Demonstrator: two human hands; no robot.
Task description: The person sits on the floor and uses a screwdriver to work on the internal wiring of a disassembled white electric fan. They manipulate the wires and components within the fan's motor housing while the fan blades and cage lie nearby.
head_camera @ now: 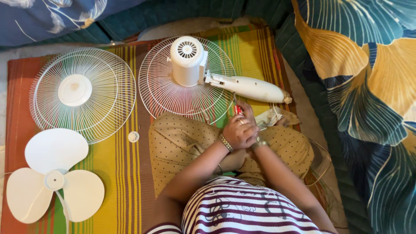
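Both hands (242, 130) clasp together around a small red-handled tool (237, 110) beside the white fan motor (187, 60).

You have no labels, signs or screens in view. The one thing that may count as a package is the crumpled, pale wrapper or bag (272, 117) just right of the centre of the frame, lying on your right knee below the white fan neck. It is creased and flattened, off-white to beige with a faint sheen, and its right end trails toward the edge of the striped mat. Your hands partly cover its left end. Whether it bears any printing cannot be told.
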